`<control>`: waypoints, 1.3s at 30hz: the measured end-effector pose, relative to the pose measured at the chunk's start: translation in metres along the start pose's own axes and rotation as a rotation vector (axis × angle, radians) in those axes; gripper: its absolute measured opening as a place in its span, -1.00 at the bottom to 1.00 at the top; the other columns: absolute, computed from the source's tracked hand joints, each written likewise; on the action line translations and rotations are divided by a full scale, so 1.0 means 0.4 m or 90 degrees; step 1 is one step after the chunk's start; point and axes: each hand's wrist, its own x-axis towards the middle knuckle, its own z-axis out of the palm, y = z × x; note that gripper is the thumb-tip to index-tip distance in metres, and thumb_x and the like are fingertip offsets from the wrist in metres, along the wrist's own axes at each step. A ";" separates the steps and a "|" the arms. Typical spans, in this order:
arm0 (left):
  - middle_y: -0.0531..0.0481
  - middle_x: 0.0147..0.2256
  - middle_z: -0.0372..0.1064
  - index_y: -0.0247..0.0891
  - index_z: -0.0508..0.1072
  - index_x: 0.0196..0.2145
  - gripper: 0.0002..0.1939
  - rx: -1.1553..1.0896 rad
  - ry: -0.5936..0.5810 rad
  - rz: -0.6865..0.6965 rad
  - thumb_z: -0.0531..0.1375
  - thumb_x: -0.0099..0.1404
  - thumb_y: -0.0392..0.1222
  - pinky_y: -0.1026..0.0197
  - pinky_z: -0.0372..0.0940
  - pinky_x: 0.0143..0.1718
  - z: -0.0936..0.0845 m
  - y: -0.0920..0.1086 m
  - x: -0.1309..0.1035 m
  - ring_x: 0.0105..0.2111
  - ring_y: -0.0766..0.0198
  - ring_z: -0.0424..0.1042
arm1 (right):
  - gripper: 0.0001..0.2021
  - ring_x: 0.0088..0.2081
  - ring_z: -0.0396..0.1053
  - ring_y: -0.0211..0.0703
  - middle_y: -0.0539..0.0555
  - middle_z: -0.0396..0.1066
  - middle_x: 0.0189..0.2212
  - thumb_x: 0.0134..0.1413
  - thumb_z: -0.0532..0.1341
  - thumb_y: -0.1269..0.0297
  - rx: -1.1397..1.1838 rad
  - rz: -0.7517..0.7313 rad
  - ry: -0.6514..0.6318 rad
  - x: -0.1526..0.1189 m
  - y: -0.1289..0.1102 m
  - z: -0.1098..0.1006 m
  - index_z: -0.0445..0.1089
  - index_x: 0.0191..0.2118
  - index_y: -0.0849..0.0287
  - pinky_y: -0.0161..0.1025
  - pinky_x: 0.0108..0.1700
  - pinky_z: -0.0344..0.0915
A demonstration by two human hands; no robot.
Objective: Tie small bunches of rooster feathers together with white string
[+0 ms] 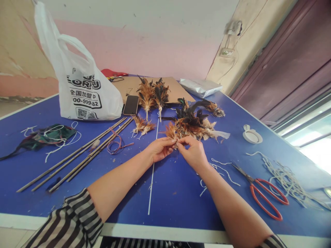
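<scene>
My left hand [162,149] and my right hand [191,151] meet over the middle of the blue table, fingertips pinched together at the base of a small orange-brown feather bunch [170,131]. Just behind my right hand lies a loose pile of brown and black feathers [193,120]. Two larger tied feather bunches, one orange [147,94] and one dark [160,94], rest farther back with their pale stems toward me. Left of my hands are small feather tufts [142,125] with white threads. What exactly lies between my fingertips is partly hidden.
Red-handled scissors [250,179], tangled cord [287,182] and a tape roll [252,136] lie right. Thin sticks [85,153], a purple cord [117,144], a phone [131,105], dark green cloth [51,136] and a white bag [85,86] are left. Cardboard [178,90] lies behind.
</scene>
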 end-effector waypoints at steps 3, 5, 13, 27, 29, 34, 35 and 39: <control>0.01 -0.58 0.30 -0.44 0.41 -0.49 -0.97 0.016 0.003 0.019 0.22 0.04 -0.44 0.50 0.19 -0.61 0.003 0.000 -0.001 -0.60 0.51 0.28 | -0.90 -0.45 0.31 -0.23 0.02 0.40 -0.51 -0.06 0.12 0.38 -0.017 -0.031 -0.007 -0.001 0.002 -0.002 0.39 -0.47 0.17 -0.30 -0.35 0.20; 0.00 -0.58 0.31 -0.45 0.41 -0.50 -0.97 0.032 0.008 0.028 0.23 0.03 -0.43 0.50 0.19 -0.61 0.003 0.001 -0.001 -0.61 0.51 0.28 | -0.89 -0.43 0.31 -0.24 0.03 0.39 -0.50 -0.03 0.12 0.38 -0.022 -0.068 -0.025 0.000 0.004 -0.007 0.39 -0.45 0.17 -0.31 -0.33 0.19; 0.02 -0.58 0.28 -0.44 0.42 -0.50 -0.89 0.079 -0.016 0.011 0.28 -0.02 -0.36 0.48 0.14 -0.61 -0.005 0.001 0.002 -0.61 0.53 0.24 | -0.87 -0.41 0.28 -0.21 0.05 0.37 -0.52 0.02 0.13 0.33 -0.152 -0.206 -0.087 0.011 0.011 -0.033 0.37 -0.47 0.18 -0.25 -0.27 0.11; 0.03 -0.58 0.29 -0.41 0.42 -0.52 -0.82 0.102 -0.003 -0.044 0.34 -0.12 -0.32 0.43 0.09 -0.62 -0.006 0.003 -0.005 -0.58 0.48 0.27 | -0.85 -0.50 0.24 -0.27 -0.01 0.35 -0.58 -0.07 0.20 0.26 -0.145 -0.108 -0.065 0.007 0.008 -0.029 0.34 -0.55 0.17 -0.30 -0.34 0.12; 0.02 -0.55 0.32 -0.40 0.43 -0.50 -0.84 0.094 0.000 -0.040 0.32 -0.09 -0.33 0.43 0.11 -0.62 -0.007 0.004 -0.004 -0.57 0.48 0.29 | -0.83 -0.47 0.25 -0.24 0.00 0.35 -0.57 -0.06 0.19 0.23 -0.166 -0.105 -0.057 0.006 0.006 -0.030 0.34 -0.55 0.17 -0.26 -0.30 0.12; -0.06 -0.46 0.41 -0.39 0.46 -0.41 -0.82 0.141 0.015 0.004 0.30 -0.04 -0.28 0.44 0.21 -0.56 -0.009 -0.001 0.000 -0.48 0.40 0.40 | -0.78 -0.46 0.28 -0.23 0.03 0.37 -0.51 -0.13 0.22 0.14 0.014 0.056 -0.104 0.018 0.023 -0.037 0.39 -0.38 0.18 -0.27 -0.36 0.18; -0.08 -0.44 0.42 -0.39 0.46 -0.41 -0.81 0.162 0.016 0.009 0.30 -0.03 -0.27 0.43 0.23 -0.55 -0.007 -0.002 -0.001 -0.46 0.37 0.41 | -0.72 -0.47 0.28 -0.23 0.03 0.38 -0.50 -0.16 0.24 0.12 0.081 0.112 -0.130 0.021 0.027 -0.039 0.39 -0.31 0.19 -0.29 -0.38 0.19; -0.09 -0.48 0.43 -0.39 0.44 -0.46 -0.81 0.215 -0.002 0.005 0.30 -0.04 -0.22 0.43 0.25 -0.55 0.005 -0.008 -0.010 -0.47 0.33 0.44 | -0.65 -0.49 0.24 -0.30 -0.02 0.35 -0.53 -0.23 0.26 0.08 0.223 0.222 -0.232 0.026 0.031 -0.045 0.40 -0.31 0.23 -0.34 -0.43 0.15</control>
